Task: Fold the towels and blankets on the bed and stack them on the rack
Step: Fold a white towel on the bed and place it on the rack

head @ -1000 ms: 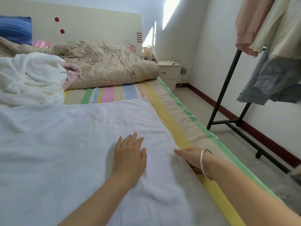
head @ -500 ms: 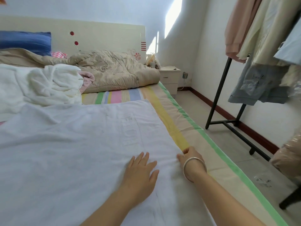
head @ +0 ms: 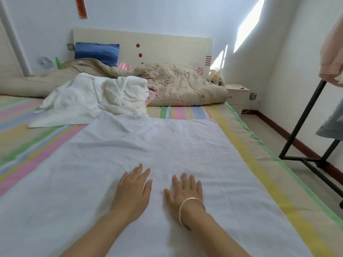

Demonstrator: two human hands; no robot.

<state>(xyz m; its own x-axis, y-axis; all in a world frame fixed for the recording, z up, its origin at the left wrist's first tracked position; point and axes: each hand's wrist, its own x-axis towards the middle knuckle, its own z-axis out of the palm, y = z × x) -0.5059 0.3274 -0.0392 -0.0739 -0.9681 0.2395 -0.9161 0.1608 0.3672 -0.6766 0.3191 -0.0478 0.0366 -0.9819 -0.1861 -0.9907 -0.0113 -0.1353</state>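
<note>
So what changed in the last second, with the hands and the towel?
The right hand let go of the right edge of the spread towel and moved leftward onto it, now lying flat beside the left hand, which stayed flat on the towel. The crumpled white pile and beige quilt lie as before.

Bare left hand (head: 132,190): palm down, flat, fingers straight and slightly spread, thumb out to the right. Bare left forearm (head: 96,236): enters from the lower edge, angled up and rightward.

Bare right hand (head: 185,194): palm down, flat, fingers straight, thumb out to the left. Bare right forearm (head: 219,238): angled up and leftward.

Hands side by side, not touching.
</note>
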